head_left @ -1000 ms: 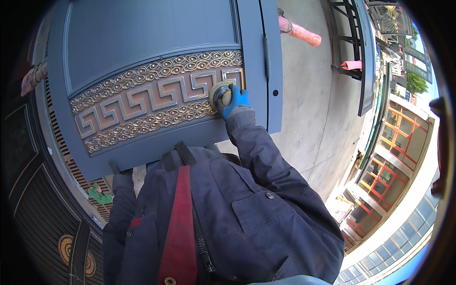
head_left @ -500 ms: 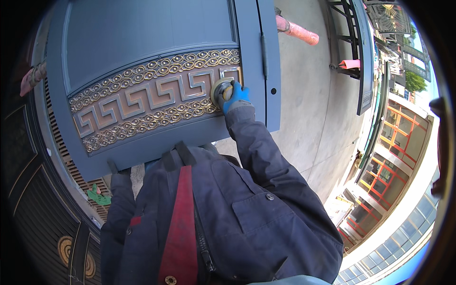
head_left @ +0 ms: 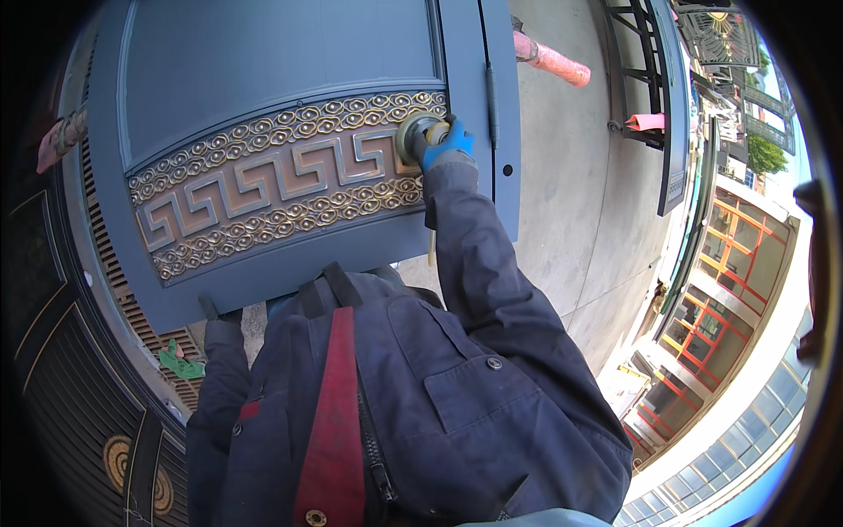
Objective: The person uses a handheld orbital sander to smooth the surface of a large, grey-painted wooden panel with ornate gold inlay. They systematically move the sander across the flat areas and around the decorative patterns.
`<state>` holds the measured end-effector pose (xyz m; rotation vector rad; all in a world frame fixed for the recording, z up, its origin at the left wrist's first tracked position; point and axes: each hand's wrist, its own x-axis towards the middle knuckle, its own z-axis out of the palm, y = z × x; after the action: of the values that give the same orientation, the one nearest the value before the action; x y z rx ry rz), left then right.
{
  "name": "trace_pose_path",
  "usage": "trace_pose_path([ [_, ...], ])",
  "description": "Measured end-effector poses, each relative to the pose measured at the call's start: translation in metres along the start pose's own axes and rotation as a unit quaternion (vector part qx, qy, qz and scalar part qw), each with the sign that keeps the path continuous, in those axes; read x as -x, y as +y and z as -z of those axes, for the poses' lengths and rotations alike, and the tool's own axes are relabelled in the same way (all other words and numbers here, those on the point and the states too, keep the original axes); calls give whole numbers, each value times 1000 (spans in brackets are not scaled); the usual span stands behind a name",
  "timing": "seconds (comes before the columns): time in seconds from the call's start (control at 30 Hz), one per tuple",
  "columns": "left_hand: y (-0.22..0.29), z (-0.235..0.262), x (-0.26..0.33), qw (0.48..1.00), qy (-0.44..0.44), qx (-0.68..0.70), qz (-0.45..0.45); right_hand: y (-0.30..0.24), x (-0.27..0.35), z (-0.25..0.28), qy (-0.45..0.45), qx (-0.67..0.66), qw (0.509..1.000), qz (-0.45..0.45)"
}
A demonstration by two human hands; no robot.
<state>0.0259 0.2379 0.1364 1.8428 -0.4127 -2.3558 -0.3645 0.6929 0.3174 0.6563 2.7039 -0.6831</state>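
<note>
Near the right end of a blue-grey door panel [head_left: 290, 44], my right hand [head_left: 451, 144] in a blue glove is closed on a round palm sander [head_left: 409, 139]. The sander's disc lies against the decorated band, hiding part of the raised key-pattern strip [head_left: 303, 169]. Gold curly borders [head_left: 290, 123] run above and below that strip. A pale hose [head_left: 431, 248] shows beside my right sleeve. My left hand [head_left: 208, 307], in something dark, is at the panel's lower left edge; only a small part shows and its fingers are mostly hidden.
Pink-wrapped bars [head_left: 553, 60] stick out past the panel's sides. A dark ornate door [head_left: 79, 395] stands at the left, with a green cloth [head_left: 180, 360] by a slotted grate [head_left: 123, 281]. Concrete floor [head_left: 562, 176] lies to the right, then a dark metal frame [head_left: 674, 114] and buildings.
My right hand has moved the sander up and slightly right over the right end of the band. The hose has come into view. My left hand has stayed put.
</note>
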Motion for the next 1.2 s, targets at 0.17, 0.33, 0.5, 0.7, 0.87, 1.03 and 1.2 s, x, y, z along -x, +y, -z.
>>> trace_pose_path([
  [0.17, -2, -2, -1, 1000, 2, 2, 3, -14, -13, 7, -35, 39, 997, -62],
  [0.33, -4, -3, 0, 1000, 2, 9, 5, -5, -15, 3, -48, 84, 994, -54],
  [0.5, -3, -3, 1, 1000, 5, 3, 4, -10, -24, 4, -28, 55, 998, -33],
  [0.7, -4, -4, 1, 1000, 4, 11, 3, -13, -19, 8, -31, 65, 997, -20],
  [0.87, -3, -5, 2, 1000, 2, 9, 1, -10, -26, 6, -36, 56, 997, -40],
  [1.03, -3, -6, 1, 1000, -1, 16, 2, 34, 33, 26, -45, -18, 999, 25],
  [1.2, -1, -10, 3, 1000, 1, 8, 5, 56, 68, 39, -71, -29, 997, 8],
])
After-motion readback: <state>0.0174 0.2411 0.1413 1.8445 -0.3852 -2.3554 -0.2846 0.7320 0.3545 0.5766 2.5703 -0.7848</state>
